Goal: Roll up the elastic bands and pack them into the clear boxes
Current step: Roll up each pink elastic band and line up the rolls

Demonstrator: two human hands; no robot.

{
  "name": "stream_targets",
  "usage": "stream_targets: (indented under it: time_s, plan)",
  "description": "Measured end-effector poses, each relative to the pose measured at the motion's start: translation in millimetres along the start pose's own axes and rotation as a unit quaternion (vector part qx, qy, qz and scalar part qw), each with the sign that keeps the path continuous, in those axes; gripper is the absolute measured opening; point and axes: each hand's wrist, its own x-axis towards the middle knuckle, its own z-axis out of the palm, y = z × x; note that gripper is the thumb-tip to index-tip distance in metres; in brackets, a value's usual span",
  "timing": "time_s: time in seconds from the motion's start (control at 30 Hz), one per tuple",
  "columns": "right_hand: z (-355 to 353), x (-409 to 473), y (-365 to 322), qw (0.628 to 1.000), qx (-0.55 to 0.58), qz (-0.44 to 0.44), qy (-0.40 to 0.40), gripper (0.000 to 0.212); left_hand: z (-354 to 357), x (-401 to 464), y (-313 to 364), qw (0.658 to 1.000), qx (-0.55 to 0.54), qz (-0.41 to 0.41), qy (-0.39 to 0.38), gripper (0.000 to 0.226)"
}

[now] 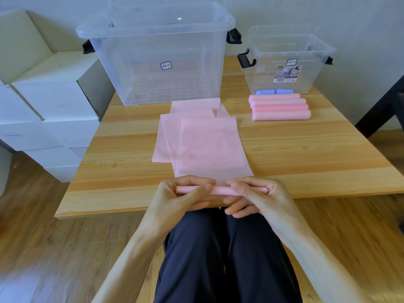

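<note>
Wooden table [122, 136], pink band [207, 147] rolled end pinched between left hand [181, 193], right hand [258, 195]

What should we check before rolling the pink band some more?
1. Left hand grips the roll: ok.
2. Right hand grips the roll's other end: ok.
3. Roll looks even along its length: ok.
4. Flat part of the band lies smooth ahead: ok.
5. Other flat bands lie under it and might drag along: not ok.
6. Room beside the finished rolls on the table: ok.
</note>
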Motion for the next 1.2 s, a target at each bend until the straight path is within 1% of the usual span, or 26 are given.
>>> stream_targets:
  time_s: [0.07,0.13,0.2,0.3,0.37,0.43,0.53,0.63,0.73,0.87,0.93,1.0,1.07,1.13,1.2]
  plan:
    - [-0.6,-0.5,0.3,1.000,0.002,-0.001,-0.002,0.027,0.5,-0.7,0.1,1.000,0.012,-0.002,0.009,0.026]
    - [-1.7,0.1,1.2,1.000,0.003,-0.010,0.009,0.023,-0.3,-0.6,0.3,1.000,0.017,-0.002,0.008,0.028]
    - [-2.1,0.8,1.2,1.000,0.005,-0.010,0.015,0.021,-0.8,-0.3,-0.3,1.000,0.005,0.001,-0.001,0.026]
    - [-1.2,1.5,0.9,1.000,-0.001,-0.002,0.010,0.018,0.8,-0.7,0.2,1.000,-0.020,0.009,0.010,0.021]
    - [-0.2,0.6,0.1,1.000,0.004,0.001,0.003,0.024,2.0,-0.8,-0.3,1.000,-0.020,0.010,0.020,0.016]
    - [0.4,-0.3,0.5,1.000,0.008,0.000,-0.002,0.032,1.6,-0.3,-1.1,1.000,0.004,0.008,0.030,0.013]
    - [-0.2,-0.5,1.0,1.000,0.001,-0.014,0.003,0.029,-0.6,-1.0,-0.8,1.000,0.023,0.000,0.019,0.022]
    - [0.5,0.0,-0.3,1.000,0.006,-0.009,0.012,0.031,-3.6,-1.8,-0.3,1.000,0.024,-0.012,-0.001,0.030]
    - [0.5,-0.1,-1.9,1.000,0.010,-0.003,0.004,0.026,-4.6,-2.1,-0.1,1.000,0.018,-0.010,0.005,0.029]
    - [-1.9,-1.4,-1.8,1.000,-0.003,0.003,-0.016,0.031,-2.4,-2.7,-0.4,1.000,0.029,-0.002,0.005,0.024]
    - [-2.6,-1.6,-1.3,1.000,-0.008,-0.005,-0.012,0.026,-2.1,-1.9,-0.9,0.999,0.032,0.003,0.007,0.022]
    - [-2.7,-1.6,-1.0,1.000,-0.010,-0.007,-0.008,0.022,-2.6,-0.9,-2.0,1.000,0.020,0.006,0.001,0.027]
    - [-2.2,-1.5,-1.6,1.000,-0.014,-0.002,-0.006,0.023,-3.4,-0.7,-2.2,1.000,-0.008,0.006,-0.013,0.031]
    - [-2.1,-1.2,-2.3,1.000,-0.017,0.001,-0.007,0.024,-3.8,-1.1,-1.5,0.999,-0.031,0.005,-0.024,0.032]
    - [-1.8,-1.3,-2.8,1.000,-0.015,0.004,-0.014,0.023,-2.9,-1.2,-1.8,0.999,-0.029,0.009,-0.018,0.032]
